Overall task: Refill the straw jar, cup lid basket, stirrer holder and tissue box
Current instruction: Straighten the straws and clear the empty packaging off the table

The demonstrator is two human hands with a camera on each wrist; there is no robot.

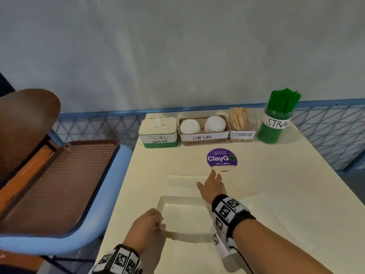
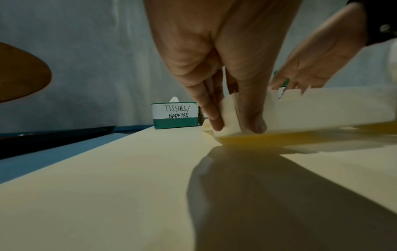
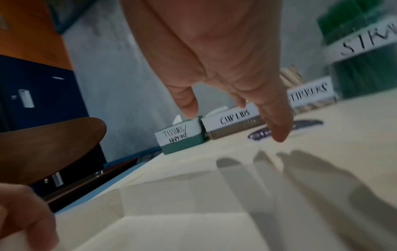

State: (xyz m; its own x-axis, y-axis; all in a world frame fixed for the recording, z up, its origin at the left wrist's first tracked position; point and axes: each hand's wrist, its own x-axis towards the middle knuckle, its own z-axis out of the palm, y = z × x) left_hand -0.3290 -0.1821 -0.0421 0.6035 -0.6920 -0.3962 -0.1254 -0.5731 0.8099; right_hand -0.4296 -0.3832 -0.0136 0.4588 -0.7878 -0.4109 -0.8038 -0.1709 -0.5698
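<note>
The left hand (image 2: 217, 56) pinches the near corner of a shallow cream box (image 1: 185, 212), thumb and fingers narrow on its wall; the right hand (image 1: 212, 186) hovers spread and empty over the far side. The 4 containers stand well beyond in 1 row (right hand nearer): tissue box (image 1: 158, 133), lid basket (image 1: 203, 129) holding 2 stacks, stirrer holder (image 1: 243, 125), straw jar (image 1: 276, 119).

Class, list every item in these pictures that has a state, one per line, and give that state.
Tissue box: closed, one tissue poking out on top.
Cup lid basket: holds two stacks of white lids.
Stirrer holder: packed with wooden stirrers.
Straw jar: full of green straws, upright.
Cream box: open, empty.
Left hand: pinches the box's near corner.
Right hand: fingers straight, holds nothing.
</note>
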